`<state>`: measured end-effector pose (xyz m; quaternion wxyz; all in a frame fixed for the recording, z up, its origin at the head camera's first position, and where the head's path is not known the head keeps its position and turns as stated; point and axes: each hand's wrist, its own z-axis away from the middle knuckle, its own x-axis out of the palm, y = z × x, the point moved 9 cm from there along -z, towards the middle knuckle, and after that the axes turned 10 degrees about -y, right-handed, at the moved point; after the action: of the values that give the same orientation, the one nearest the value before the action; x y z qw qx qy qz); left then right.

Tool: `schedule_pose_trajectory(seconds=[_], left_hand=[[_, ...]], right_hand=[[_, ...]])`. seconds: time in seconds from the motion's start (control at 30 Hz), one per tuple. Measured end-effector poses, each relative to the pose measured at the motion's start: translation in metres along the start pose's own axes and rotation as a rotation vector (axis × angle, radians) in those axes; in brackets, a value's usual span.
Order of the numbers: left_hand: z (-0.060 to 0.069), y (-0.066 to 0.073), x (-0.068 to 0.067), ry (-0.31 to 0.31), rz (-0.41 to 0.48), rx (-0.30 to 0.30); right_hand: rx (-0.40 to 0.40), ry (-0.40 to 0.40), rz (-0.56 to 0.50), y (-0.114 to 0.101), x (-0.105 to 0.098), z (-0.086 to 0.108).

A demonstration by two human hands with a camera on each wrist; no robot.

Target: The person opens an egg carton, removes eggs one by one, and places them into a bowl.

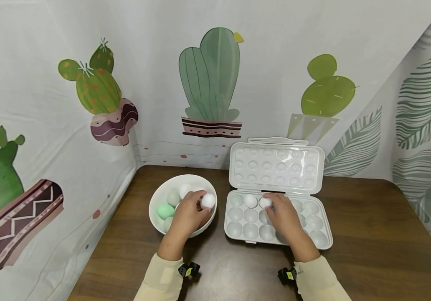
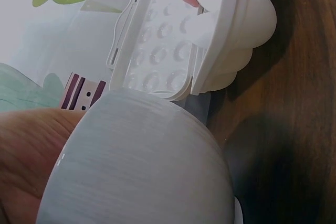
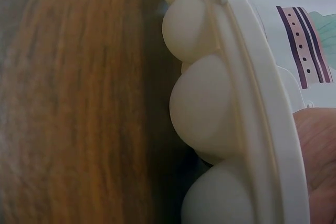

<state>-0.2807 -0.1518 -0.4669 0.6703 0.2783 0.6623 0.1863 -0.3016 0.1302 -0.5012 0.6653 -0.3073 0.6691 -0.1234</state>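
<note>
My left hand (image 1: 187,215) is over a white bowl (image 1: 154,200), pinching a white egg (image 1: 208,201) near its right rim. Inside the bowl lie a mint-green egg (image 1: 166,211), a pale grey-green egg (image 1: 173,197), a white egg (image 1: 185,190) and another pale one; my hand covers part of the contents. To the right, an egg carton (image 1: 239,240) stands with its lid (image 1: 275,167) raised. My right hand (image 1: 283,213) holds a white egg (image 1: 265,203) at a back-row cup, beside a white egg (image 1: 251,201) seated there. The bowl's outer wall (image 2: 142,156) blocks much of the left wrist view.
Bowl and carton share a brown wooden table (image 1: 369,251), with a gap between them. A white cloth (image 1: 155,83) printed with cacti hangs behind and along the left side. The carton's lid leans back near the cloth. A black camera sits on each wrist.
</note>
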Motion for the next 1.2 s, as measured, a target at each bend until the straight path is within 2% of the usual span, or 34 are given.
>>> schedule_pose_trajectory(seconds=[0.23, 0.57, 0.77, 0.93, 1.07, 1.2], left_hand=[[0.002, -0.001, -0.005, 0.016, 0.046, 0.002], [0.005, 0.002, -0.015, 0.110, 0.093, 0.026], [0.007, 0.015, -0.018, 0.143, 0.136, 0.069], [0.011, 0.025, -0.017, 0.155, 0.144, 0.092], [0.013, 0.035, -0.016, 0.157, 0.146, 0.146], [0.015, 0.046, -0.012, 0.131, 0.162, 0.201]], right_hand=[[0.005, -0.002, -0.016, -0.001, -0.004, 0.001], [-0.006, 0.004, -0.043, -0.008, -0.011, 0.006], [-0.048, 0.036, -0.051, -0.017, -0.019, 0.009], [-0.075, 0.028, -0.080, -0.025, -0.021, 0.012], [-0.097, 0.028, -0.083, -0.031, -0.023, 0.013], [-0.132, 0.042, -0.076, -0.040, -0.027, 0.016]])
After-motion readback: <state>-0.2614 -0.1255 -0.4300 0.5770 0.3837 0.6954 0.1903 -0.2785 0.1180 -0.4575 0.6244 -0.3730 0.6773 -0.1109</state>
